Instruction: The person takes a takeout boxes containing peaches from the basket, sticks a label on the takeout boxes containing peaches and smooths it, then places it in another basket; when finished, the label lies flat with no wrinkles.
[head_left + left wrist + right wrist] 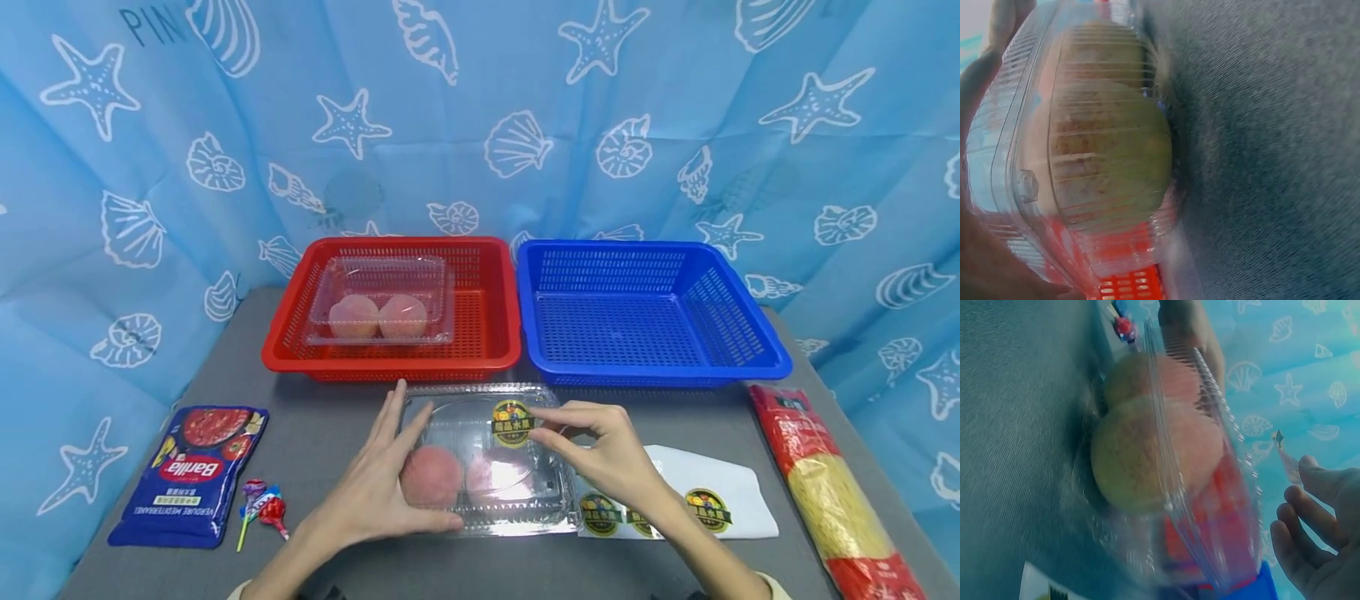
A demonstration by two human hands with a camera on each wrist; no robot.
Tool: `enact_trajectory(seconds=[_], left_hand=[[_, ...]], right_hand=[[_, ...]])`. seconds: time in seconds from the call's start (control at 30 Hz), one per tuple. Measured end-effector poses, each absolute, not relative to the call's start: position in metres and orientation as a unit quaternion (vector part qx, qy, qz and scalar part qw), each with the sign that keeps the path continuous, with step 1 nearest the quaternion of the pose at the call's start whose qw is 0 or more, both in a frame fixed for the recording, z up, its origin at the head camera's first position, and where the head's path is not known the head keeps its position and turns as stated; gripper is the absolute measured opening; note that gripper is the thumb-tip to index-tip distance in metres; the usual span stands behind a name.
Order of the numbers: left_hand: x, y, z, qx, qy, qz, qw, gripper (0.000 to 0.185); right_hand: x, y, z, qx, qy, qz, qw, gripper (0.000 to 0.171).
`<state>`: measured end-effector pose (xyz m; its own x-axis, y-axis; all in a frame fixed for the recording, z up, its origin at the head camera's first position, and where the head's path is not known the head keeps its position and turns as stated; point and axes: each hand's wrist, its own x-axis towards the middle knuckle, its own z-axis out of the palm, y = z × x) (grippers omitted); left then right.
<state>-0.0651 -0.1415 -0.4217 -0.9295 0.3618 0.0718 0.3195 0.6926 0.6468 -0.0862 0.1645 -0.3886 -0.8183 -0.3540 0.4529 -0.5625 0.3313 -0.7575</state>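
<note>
A clear plastic clamshell box with two pink peaches lies at the front middle of the grey table. My left hand rests flat on the box's left side, fingers straight, thumb along its front edge. My right hand pinches the right edge of a round yellow-and-black sticker lying on the lid. In the left wrist view the box fills the frame beside my palm. In the right wrist view the peaches show through the box, and my curled fingers are beside it.
Behind the box stand a red basket holding another peach box, and a blue basket. A white sheet of stickers lies under my right wrist. A Barilla pouch and lollipops lie left, a spaghetti pack right.
</note>
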Motion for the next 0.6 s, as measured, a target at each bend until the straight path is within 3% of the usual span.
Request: enact_trajectory(seconds=[0.2,0.6], left_hand=[[-0.069,-0.148,-0.423,0.187,0.907,0.376,0.046,0.134],[-0.072,-0.149,-0.426,0.177,0.907,0.378,0.056,0.132]], right_hand=[[-0.094,0.145,-0.392,0.276,-0.812,0.510,0.070,0.024],[-0.106,0.119,-0.400,0.294,-0.832,0.465,0.070,0.025]])
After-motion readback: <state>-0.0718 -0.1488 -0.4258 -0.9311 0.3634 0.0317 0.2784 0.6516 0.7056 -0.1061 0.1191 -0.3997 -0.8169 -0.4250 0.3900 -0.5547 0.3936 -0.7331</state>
